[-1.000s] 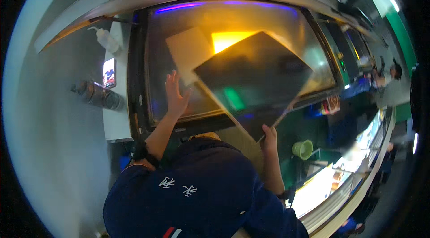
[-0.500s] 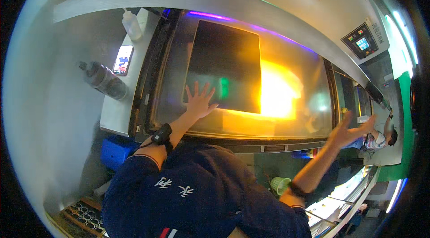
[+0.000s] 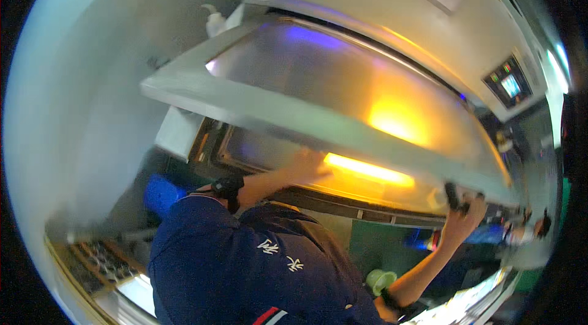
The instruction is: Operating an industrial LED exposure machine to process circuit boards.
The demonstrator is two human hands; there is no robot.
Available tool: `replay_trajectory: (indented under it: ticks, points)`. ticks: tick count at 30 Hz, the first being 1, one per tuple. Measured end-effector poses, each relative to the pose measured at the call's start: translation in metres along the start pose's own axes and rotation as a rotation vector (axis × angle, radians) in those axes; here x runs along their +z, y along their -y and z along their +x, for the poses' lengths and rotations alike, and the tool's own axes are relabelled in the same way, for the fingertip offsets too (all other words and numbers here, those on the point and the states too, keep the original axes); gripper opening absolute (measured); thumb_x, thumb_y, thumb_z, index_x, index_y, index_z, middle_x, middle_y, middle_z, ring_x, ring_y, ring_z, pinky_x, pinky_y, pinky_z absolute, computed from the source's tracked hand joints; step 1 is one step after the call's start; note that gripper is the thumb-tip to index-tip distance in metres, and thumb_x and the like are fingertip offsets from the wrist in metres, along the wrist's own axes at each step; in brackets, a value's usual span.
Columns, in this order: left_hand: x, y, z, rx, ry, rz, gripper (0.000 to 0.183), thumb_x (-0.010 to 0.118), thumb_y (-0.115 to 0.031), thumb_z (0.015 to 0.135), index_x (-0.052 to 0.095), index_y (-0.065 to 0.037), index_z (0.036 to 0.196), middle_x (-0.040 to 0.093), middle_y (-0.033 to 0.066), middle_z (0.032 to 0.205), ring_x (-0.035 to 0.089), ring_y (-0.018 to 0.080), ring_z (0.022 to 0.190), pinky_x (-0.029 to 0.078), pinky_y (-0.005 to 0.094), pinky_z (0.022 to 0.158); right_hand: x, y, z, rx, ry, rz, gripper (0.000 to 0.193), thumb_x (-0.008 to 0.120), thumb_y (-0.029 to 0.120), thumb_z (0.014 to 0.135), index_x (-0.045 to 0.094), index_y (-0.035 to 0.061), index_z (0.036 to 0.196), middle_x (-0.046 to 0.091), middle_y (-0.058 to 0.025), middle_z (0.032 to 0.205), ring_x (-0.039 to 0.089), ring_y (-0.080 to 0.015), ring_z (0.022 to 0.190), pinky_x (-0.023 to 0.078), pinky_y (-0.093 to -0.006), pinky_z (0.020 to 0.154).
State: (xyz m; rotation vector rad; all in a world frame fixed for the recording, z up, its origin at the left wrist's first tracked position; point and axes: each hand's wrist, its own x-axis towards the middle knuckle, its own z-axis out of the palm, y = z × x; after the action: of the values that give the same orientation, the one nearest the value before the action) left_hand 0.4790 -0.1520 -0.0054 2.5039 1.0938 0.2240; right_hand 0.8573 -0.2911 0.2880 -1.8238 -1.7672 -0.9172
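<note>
A wide metal lid (image 3: pixel 269 101) slants across the lit machine, its front edge partway down over the bed (image 3: pixel 257 147). Orange light glows on the lid's underside or face and in the gap beneath. My right hand (image 3: pixel 467 213) is wrapped round a black handle (image 3: pixel 452 195) at the lid's front right edge. Under that edge, my left hand (image 3: pixel 311 164) reaches over the bed, smeared by motion, so its fingers do not show clearly. A dark device is strapped on my left wrist (image 3: pixel 229 189). The black sheet seen earlier on the bed is hidden behind the lid.
A white ledge (image 3: pixel 177 132) borders the machine on the left, with a white bottle (image 3: pixel 214 24) farther back. A blue bin (image 3: pixel 162 195) stands below. A control panel (image 3: pixel 509 83) is at far right. Beyond my right arm are a green basket (image 3: pixel 380 279) and another person (image 3: pixel 523 233).
The lid has come down across the bed and covers the black sheet. My right hand has gone from open in the air to the handle. My left hand has moved right and nearer.
</note>
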Motion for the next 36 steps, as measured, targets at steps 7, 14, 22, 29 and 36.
replay_trajectory:
  ticks: [7, 14, 22, 29, 36]
  points:
    - [-0.071, -0.142, -0.047, 0.666, 0.728, -1.186, 0.069, 0.048, -0.048, 0.100, 0.033, -0.003, 0.151, 0.044, 0.0203, 0.149, 0.041, 0.0375, 0.137, 0.031, 0.0473, 0.113, 0.007, 0.030, -0.110, 0.063, 0.773, 0.045, 0.032, 0.083, 0.035, 0.065, 0.071, 0.0056, 0.072, 0.066, -0.0161, 0.071, 0.064, -0.0376, 0.067, 0.050, -0.0444, 0.062]
    - [-0.037, -0.079, 0.034, 0.144, 0.541, -1.178, 0.067, 0.054, -0.053, 0.096, 0.045, -0.008, 0.146, 0.046, 0.0155, 0.149, 0.046, 0.0325, 0.134, 0.033, 0.0450, 0.113, 0.133, 0.038, -0.241, -0.009, 1.330, 0.051, 0.061, 0.081, 0.063, 0.063, 0.075, 0.0049, 0.082, 0.072, -0.0186, 0.085, 0.070, -0.0383, 0.081, 0.055, -0.0484, 0.071]
    - [-0.028, 0.079, -0.008, -0.591, -0.276, 0.189, 0.063, 0.042, -0.060, 0.096, 0.036, -0.032, 0.152, 0.021, 0.0019, 0.164, 0.013, 0.0486, 0.147, 0.012, 0.0804, 0.105, 0.152, 0.051, -0.250, 0.057, 1.489, 0.046, 0.060, 0.082, 0.062, 0.063, 0.077, 0.0071, 0.087, 0.072, -0.0200, 0.084, 0.071, -0.0368, 0.084, 0.056, -0.0469, 0.076]
    - [-0.027, 0.077, -0.005, -0.483, -0.262, 0.247, 0.061, 0.036, -0.058, 0.099, 0.032, -0.032, 0.154, 0.020, 0.0007, 0.164, 0.009, 0.0451, 0.149, 0.004, 0.0813, 0.106, 0.146, 0.022, -0.244, 0.354, 1.558, 0.662, 0.043, 0.078, 0.043, 0.080, 0.074, 0.0017, 0.091, 0.073, -0.0174, 0.090, 0.070, -0.0334, 0.082, 0.054, -0.0441, 0.074]
    - [-0.023, 0.074, 0.011, -0.581, -0.114, 0.410, 0.067, 0.033, -0.060, 0.097, 0.024, -0.032, 0.157, 0.013, 0.0006, 0.166, 0.007, 0.0452, 0.149, 0.002, 0.0800, 0.107, -0.020, 0.062, 0.059, -0.150, -0.329, 0.872, 0.073, 0.070, 0.046, 0.088, 0.046, 0.0014, 0.140, 0.053, -0.0164, 0.141, 0.047, -0.0408, 0.132, 0.029, -0.0614, 0.114]
